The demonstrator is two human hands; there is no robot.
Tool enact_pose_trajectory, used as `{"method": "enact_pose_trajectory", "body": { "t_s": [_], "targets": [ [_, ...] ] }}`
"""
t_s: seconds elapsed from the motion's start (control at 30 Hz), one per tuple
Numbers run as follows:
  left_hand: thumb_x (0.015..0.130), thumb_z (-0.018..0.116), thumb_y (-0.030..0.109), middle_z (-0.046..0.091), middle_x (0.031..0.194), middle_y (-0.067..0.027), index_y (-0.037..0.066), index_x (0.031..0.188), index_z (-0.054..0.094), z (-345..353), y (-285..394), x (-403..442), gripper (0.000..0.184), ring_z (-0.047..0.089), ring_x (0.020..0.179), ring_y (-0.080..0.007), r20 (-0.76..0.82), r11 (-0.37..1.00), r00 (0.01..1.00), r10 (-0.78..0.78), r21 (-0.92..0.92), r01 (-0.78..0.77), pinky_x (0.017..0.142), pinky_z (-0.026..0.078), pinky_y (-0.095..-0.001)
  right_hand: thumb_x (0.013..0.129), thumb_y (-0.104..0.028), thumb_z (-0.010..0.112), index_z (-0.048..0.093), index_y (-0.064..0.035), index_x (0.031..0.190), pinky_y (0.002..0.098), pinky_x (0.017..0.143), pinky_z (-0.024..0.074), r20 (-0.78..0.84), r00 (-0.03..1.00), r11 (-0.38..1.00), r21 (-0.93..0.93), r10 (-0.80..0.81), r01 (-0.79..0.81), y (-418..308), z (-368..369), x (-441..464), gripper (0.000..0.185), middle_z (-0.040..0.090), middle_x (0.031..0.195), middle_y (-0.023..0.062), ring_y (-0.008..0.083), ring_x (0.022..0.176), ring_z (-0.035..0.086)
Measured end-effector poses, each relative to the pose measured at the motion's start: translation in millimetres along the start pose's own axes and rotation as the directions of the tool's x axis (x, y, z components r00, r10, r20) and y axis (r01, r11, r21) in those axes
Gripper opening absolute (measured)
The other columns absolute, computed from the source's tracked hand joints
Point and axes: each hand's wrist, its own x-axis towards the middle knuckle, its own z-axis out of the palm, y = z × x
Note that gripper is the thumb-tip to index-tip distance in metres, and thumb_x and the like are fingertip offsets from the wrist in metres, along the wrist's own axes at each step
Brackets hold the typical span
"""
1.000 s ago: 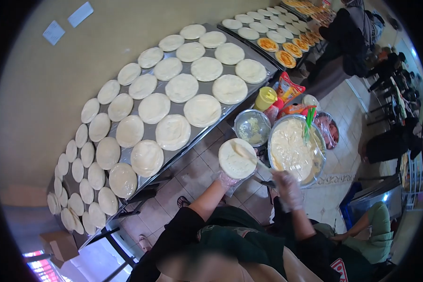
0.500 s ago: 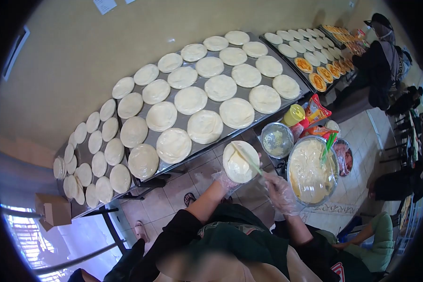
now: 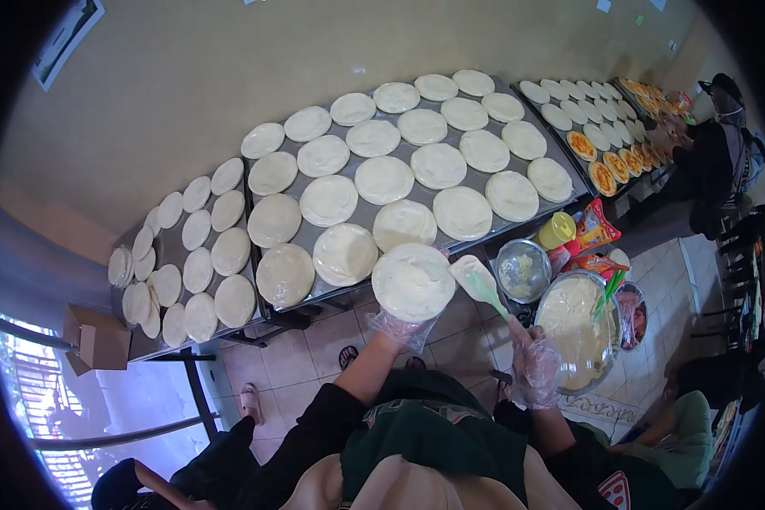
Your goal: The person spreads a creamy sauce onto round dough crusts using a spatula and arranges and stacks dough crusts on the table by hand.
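- At frame centre, a coated dough round (image 3: pixel 413 283) is held from below by the gloved left hand (image 3: pixel 401 327).
- Beside it, a spatula (image 3: pixel 479 283) is gripped in the gloved right hand (image 3: pixel 535 370).
- A cream bowl (image 3: pixel 571 391) is seen right of centre.

The dough round (image 3: pixel 413 285) is pale, flat and nearly circular, and it rests upon the left hand (image 3: pixel 399 328) with its upper face turned to the camera. A white spread (image 3: pixel 420 274) lies over this face – the layer looks somewhat uneven, with soft marks in it. The spatula (image 3: pixel 487 291) is held in the right hand (image 3: pixel 535 369) by its pale green handle. Its broad blade carries a whitish coat and points up and leftward, toward the round. The blade is just beside the round's edge – whether they touch, I cannot tell.
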Motion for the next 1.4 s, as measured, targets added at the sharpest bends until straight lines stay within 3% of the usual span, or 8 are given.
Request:
{"method": "enact_pose_trajectory", "body": {
  "t_s": [0.27, 0.37, 0.43, 0.87, 0.93, 1.17, 1.23, 1.4],
  "targets": [
    [0.1, 0.035, 0.05, 0.031, 0.156, -0.0142, 0.011, 0.15, 0.029, 18.6, 14.3, -5.3, 0.064, 0.034, 0.139, -0.038, 0.086, 0.61, 0.994, -0.066, -0.785, 0.108, 0.117, 0.027, -0.0515, 0.084, -0.001, 0.062, 0.059, -0.0223, 0.132, 0.0423, 0.054, 0.0475, -0.006, 0.988, 0.982, 0.108, -0.152, 0.152, -44.3, 43.7, 3.4, 0.053, 0.052, 0.083, 0.0114, 0.029, 0.062, 0.058],
    [0.1, 0.046, 0.039, 0.036, 0.153, -0.014, 0.01, 0.15, 0.03, 11.7, 14.3, -17.8, 0.059, 0.038, 0.137, -0.0342, 0.036, 0.705, 0.998, -0.058, -0.706, 0.067, 0.116, 0.032, -0.0489, 0.084, 0.0, 0.062, 0.06, -0.0207, 0.131, 0.0413, 0.052, 0.0471, -0.158, 0.973, 0.978, 0.097, -0.171, 0.187, -37.9, 50.6, 14.1, 0.052, 0.053, 0.082, 0.0108, 0.029, 0.059, 0.057],
    [0.096, 0.06, 0.02, 0.041, 0.149, -0.0135, 0.008, 0.148, 0.031, 1.2, 6.2, -25.4, 0.061, 0.044, 0.134, -0.0282, -0.044, 0.986, 0.99, 0.13, 0.107, -0.125, 0.112, 0.039, -0.0438, 0.084, 0.003, 0.065, 0.063, -0.0189, 0.128, 0.0419, 0.054, 0.045, -0.17, 0.984, 0.98, 0.178, -0.056, 0.087, -37.0, 48.5, 21.7, 0.049, 0.053, 0.076, 0.0114, 0.0294, 0.064, 0.058],
    [0.095, 0.058, 0.027, 0.042, 0.149, -0.0134, 0.005, 0.148, 0.03, 21.8, 42.8, -25.3, 0.064, 0.043, 0.135, -0.0276, 0.117, 0.75, 0.962, 0.245, 0.607, -0.265, 0.112, 0.038, -0.0428, 0.079, 0.003, 0.066, 0.059, -0.0195, 0.133, 0.0422, 0.055, 0.0459, -0.117, 0.955, 0.943, 0.165, -0.272, 0.289, -39.0, 34.3, -9.8, 0.059, 0.054, 0.082, 0.0103, 0.029, 0.062, 0.056],
    [0.099, 0.047, 0.04, 0.039, 0.151, -0.0137, 0.005, 0.148, 0.031, 10.8, 32.2, -21.1, 0.063, 0.042, 0.136, -0.0292, 0.08, 0.689, 0.996, -0.035, -0.72, 0.082, 0.114, 0.035, -0.0463, 0.079, 0.002, 0.066, 0.059, -0.0198, 0.134, 0.042, 0.054, 0.0458, -0.151, 0.956, 0.954, 0.13, -0.25, 0.27, -34.1, 36.6, -0.9, 0.059, 0.054, 0.082, 0.0103, 0.0288, 0.062, 0.056],
    [0.1, 0.037, 0.049, 0.036, 0.152, -0.0175, 0.01, 0.148, 0.034, 7.5, 49.6, -40.0, 0.062, 0.038, 0.138, -0.034, 0.07, 0.979, 0.998, 0.004, 0.203, -0.018, 0.114, 0.034, -0.0495, 0.083, 0.001, 0.067, 0.06, -0.0196, 0.13, 0.0425, 0.051, 0.0449, -0.274, 0.937, 0.963, 0.097, -0.215, 0.25, -25.7, 24.2, 37.7, 0.051, 0.055, 0.078, 0.0113, 0.0312, 0.061, 0.058],
    [0.099, 0.036, 0.053, 0.033, 0.153, -0.0204, 0.01, 0.149, 0.033, -3.6, 48.1, -34.8, 0.066, 0.038, 0.138, -0.0363, 0.138, 0.597, 0.942, -0.305, -0.743, 0.303, 0.115, 0.032, -0.0511, 0.086, 0.0, 0.068, 0.06, -0.0217, 0.128, 0.0431, 0.053, 0.0461, -0.263, 0.954, 0.954, 0.218, -0.146, 0.206, -21.8, 20.5, 46.4, 0.048, 0.056, 0.076, 0.0129, 0.0344, 0.062, 0.058],
    [0.094, 0.036, 0.067, 0.024, 0.157, -0.0237, 0.015, 0.153, 0.027, 0.2, 55.3, -50.2, 0.079, 0.033, 0.138, -0.0468, 0.275, 0.568, 0.932, -0.235, -0.74, 0.361, 0.113, 0.03, -0.0602, 0.084, -0.005, 0.066, 0.06, -0.0203, 0.13, 0.0404, 0.053, 0.0462, -0.076, 0.919, 0.898, 0.196, -0.386, 0.393, -12.4, -5.7, 51.9, 0.048, 0.053, 0.076, 0.0094, 0.0275, 0.062, 0.058]
  ]
}}
